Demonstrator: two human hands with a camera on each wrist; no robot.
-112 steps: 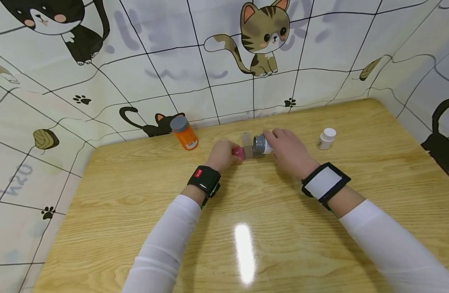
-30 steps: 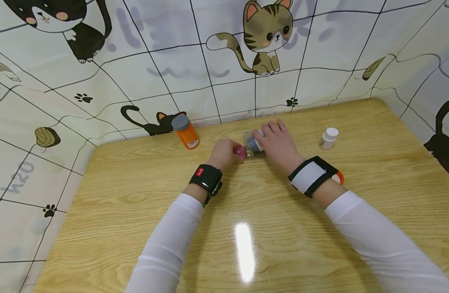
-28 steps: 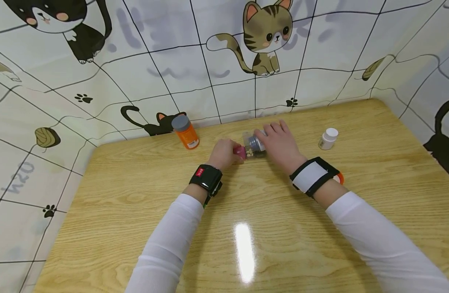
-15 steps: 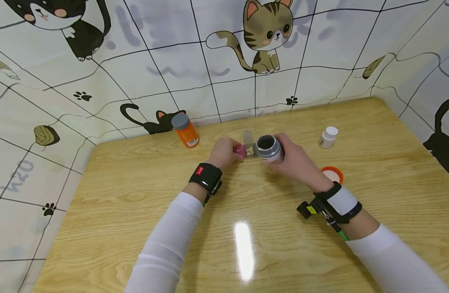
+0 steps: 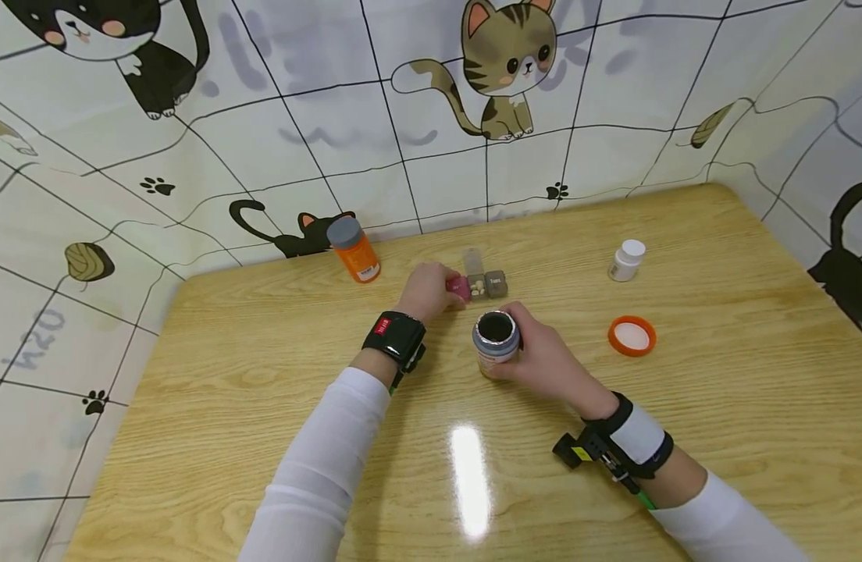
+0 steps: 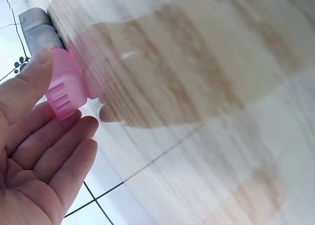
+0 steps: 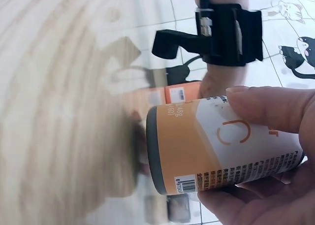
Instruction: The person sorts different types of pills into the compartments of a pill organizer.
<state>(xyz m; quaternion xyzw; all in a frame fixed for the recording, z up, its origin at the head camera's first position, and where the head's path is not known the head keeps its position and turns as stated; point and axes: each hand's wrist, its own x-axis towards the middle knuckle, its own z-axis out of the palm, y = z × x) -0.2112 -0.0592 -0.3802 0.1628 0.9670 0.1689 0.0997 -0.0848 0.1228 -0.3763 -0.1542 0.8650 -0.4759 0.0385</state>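
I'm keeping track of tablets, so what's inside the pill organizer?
Several pale tablets lie in its open middle compartment. The gray compartment is closed, hiding its contents. I can't see inside the pink compartment, partly covered by the left grip.

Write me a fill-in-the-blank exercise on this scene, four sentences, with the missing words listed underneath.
1. The left hand holds the pill box by its end coloured ____.
2. The right hand grips an open bottle whose largest visible label letter, in the right wrist view, is ____.
3. The gray-capped bottle has a body coloured ____.
4. The small bottle wears a cap coloured ____.

Missing words: pink; C; orange; white.
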